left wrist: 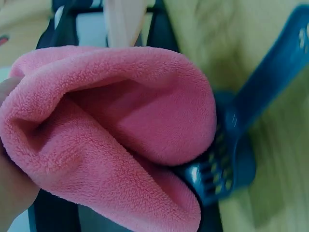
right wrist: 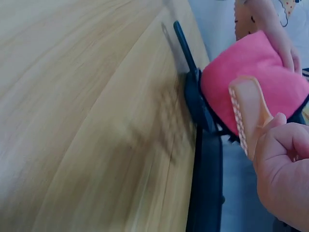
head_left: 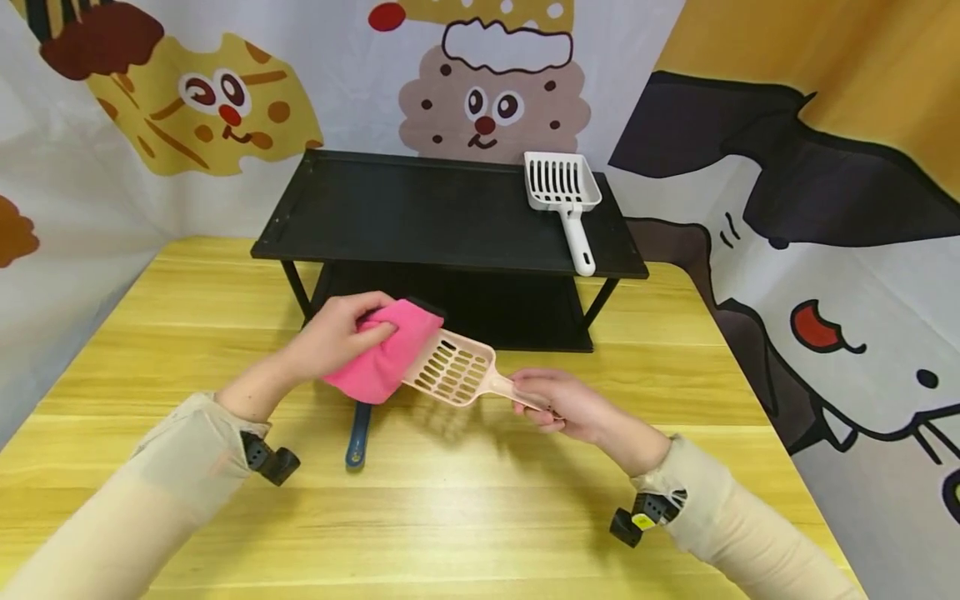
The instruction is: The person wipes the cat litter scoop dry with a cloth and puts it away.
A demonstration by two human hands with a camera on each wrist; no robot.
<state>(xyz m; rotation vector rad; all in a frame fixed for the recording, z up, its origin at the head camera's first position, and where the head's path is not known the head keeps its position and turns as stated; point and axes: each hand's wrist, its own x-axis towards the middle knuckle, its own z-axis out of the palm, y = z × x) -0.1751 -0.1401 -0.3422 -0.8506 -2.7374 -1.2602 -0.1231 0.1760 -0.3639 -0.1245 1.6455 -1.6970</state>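
Note:
My right hand [head_left: 558,402] grips the handle of a beige slotted litter scoop [head_left: 455,371], held above the table with its head pointing left. In my left hand [head_left: 341,337] is a pink cloth [head_left: 386,354], pinched between thumb and fingers and overlapping the far end of the scoop's head. The left wrist view shows the cloth [left wrist: 145,111] bunched in soft folds. Below it lies a blue litter scoop [left wrist: 227,169], its handle [head_left: 358,437] toward me and its head hidden under the cloth in the head view.
A black two-tier rack [head_left: 420,208] stands at the back of the wooden table [head_left: 465,517]. On its top shelf, at the right, lies a white litter scoop [head_left: 566,196], handle over the front edge. A cartoon-printed curtain [head_left: 360,92] hangs behind.

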